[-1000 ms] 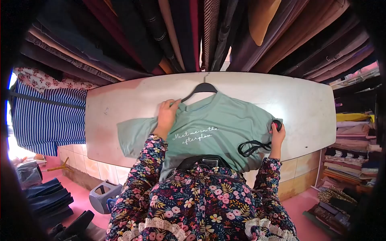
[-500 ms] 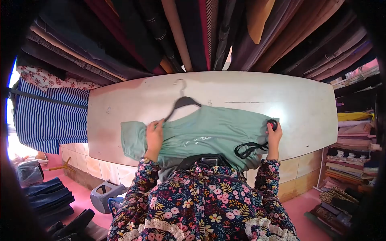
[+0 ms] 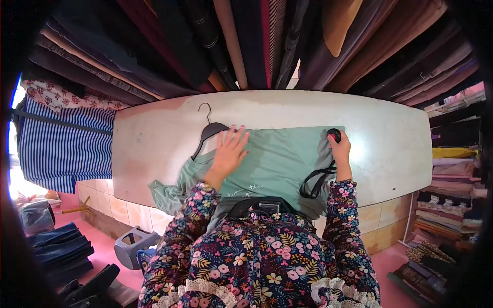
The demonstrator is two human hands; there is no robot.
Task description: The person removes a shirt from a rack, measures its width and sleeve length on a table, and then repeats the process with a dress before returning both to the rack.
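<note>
A pale green shirt (image 3: 267, 159) with small white lettering lies spread on the white table, its near part hidden by my body. The black hanger (image 3: 210, 131) sits in its neck opening, hook pointing away from me. My left hand (image 3: 229, 154) rests open on the shirt beside the hanger, fingers spread. In my right hand (image 3: 340, 151), at the shirt's far right corner, is a round black object (image 3: 334, 135) with a red spot. A black strap (image 3: 313, 185) hangs below this hand over the cloth. Whether those fingers also pinch the fabric is hard to see.
The white table (image 3: 385, 128) stretches across the view. Dark trousers and other garments (image 3: 246, 46) hang beyond it. A striped blue garment (image 3: 67, 143) hangs at the left. Folded clothes (image 3: 452, 190) are stacked at right; a grey stool (image 3: 134, 246) stands below left.
My left hand has let go near the neckline and moved right and away, fingers now spread. The hanger has shifted left. My right hand moved slightly away and left; the shirt shifted too.
</note>
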